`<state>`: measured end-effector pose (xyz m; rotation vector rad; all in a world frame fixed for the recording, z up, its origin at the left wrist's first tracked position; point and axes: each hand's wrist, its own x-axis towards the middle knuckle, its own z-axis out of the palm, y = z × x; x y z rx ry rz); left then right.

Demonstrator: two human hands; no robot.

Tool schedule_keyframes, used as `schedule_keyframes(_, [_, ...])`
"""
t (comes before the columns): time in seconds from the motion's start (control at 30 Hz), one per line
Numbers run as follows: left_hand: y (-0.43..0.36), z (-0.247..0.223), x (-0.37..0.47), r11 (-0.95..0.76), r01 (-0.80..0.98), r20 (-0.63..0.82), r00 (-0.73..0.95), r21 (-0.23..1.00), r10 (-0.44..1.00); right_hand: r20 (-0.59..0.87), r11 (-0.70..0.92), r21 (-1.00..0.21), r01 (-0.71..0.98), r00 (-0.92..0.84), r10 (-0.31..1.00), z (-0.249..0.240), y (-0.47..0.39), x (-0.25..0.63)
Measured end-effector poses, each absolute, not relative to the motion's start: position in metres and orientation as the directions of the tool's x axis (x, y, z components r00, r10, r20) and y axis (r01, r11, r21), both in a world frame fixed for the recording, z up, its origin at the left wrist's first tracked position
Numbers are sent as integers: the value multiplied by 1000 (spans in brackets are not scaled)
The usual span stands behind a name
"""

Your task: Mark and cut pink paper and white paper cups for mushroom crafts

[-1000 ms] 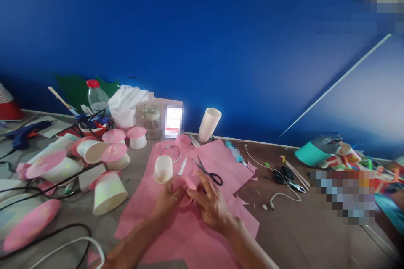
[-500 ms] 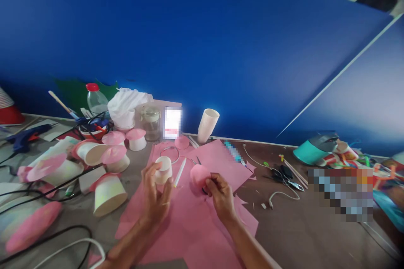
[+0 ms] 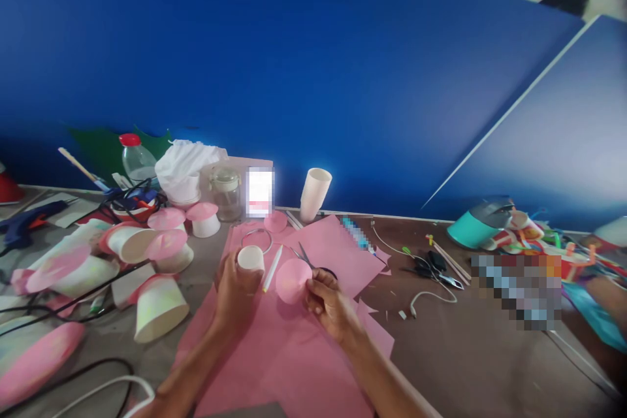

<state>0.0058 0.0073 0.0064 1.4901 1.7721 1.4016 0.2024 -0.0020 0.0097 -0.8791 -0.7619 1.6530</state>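
My left hand (image 3: pixel 236 294) is closed around a small white paper cup (image 3: pixel 251 258), its round end facing up. Between the thumb and fingers of my right hand (image 3: pixel 329 300) is a pink paper disc (image 3: pixel 292 279), pinched at its right edge. Both are held over pink paper sheets (image 3: pixel 289 359) spread on the table. A white marker (image 3: pixel 273 268) lies between the two hands. Scissors (image 3: pixel 304 255) rest behind the disc, their handles partly hidden by it and by my right hand. A second pink disc (image 3: pixel 275 221) lies farther back.
Several white cups with pink paper tops (image 3: pixel 169 249) crowd the left side, with black cables and a glue gun (image 3: pixel 34 222). At the back stand a glass jar (image 3: pixel 226 196) and a stack of paper cups (image 3: pixel 314 194). A teal container (image 3: pixel 475 227) lies right.
My right hand has brought the pink disc left and turned its flat face toward me. My left hand has turned, still holding the cup. The view has shifted slightly right.
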Motion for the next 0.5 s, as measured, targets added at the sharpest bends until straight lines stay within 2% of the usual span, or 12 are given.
schedule_keyframes(0.1, [5,8,10,-108,497,271,-267,861,925,-171,-243,-820,-519,-183,968,12,-3,204])
schedule_keyframes(0.3, [-4,-5,15,-330,453,356,29,828,934,-159,-244,-798,-552,-197,967,18,-5,206])
schedule_keyframes(0.5, [-11,-7,20,-306,311,263,172,900,949,-178,-231,-846,-480,-154,972,16,-7,202])
